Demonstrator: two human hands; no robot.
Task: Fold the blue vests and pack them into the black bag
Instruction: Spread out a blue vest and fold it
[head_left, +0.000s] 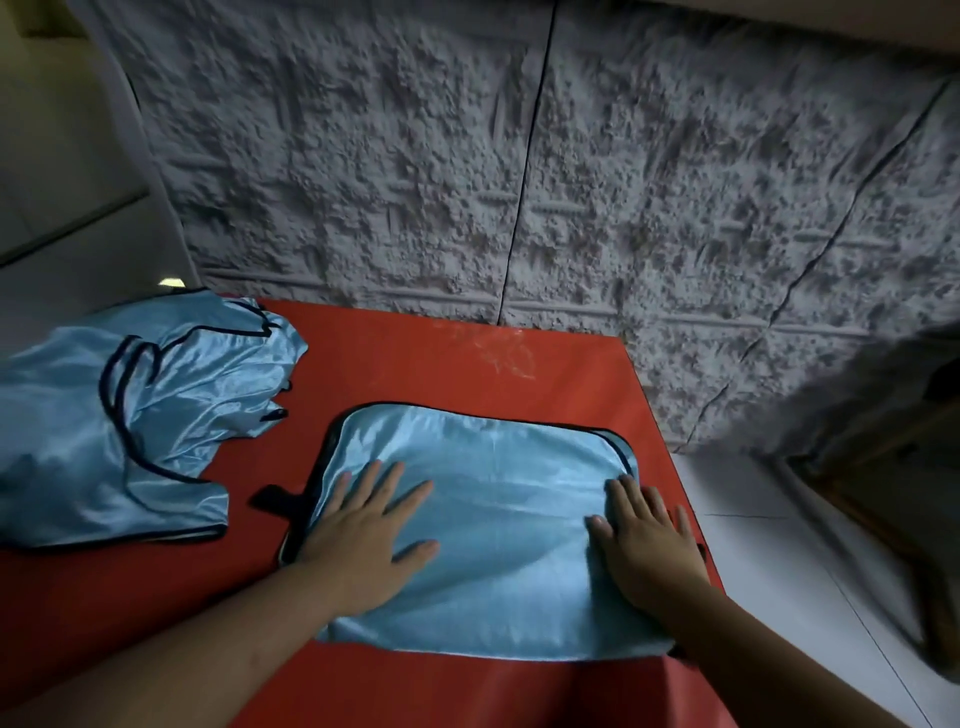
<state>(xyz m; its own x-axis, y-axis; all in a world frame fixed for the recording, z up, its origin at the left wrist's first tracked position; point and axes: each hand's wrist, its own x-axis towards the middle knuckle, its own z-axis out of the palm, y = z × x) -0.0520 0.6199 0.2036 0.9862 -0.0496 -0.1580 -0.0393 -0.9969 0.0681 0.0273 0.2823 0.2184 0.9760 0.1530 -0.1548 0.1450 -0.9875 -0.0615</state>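
Both my hands lie flat on the folded blue vest (498, 519), so there is no real grip here: fingers straight and spread wide, palms pressing the cloth down rather than holding it. My left hand (363, 540) rests on the vest's left side, its fingertips pointing away from me and slightly inward. My right hand (649, 545) rests on the vest's right side, close to the rounded far corner where the dark trim curves.

The vest spreads between my two hands and a little beyond them, lying smooth on the red tabletop (441, 353). Its near edge runs just below my wrists. A short dark strap end (275, 500) pokes out just to the left of my left hand.

Well to the left of that hand sits a crumpled pile of blue vests (130, 415), shiny and edged in dark binding, hanging partly over the tabletop's left edge.

Beyond my fingertips, a rough grey textured wall (519, 182) rises behind the tabletop.
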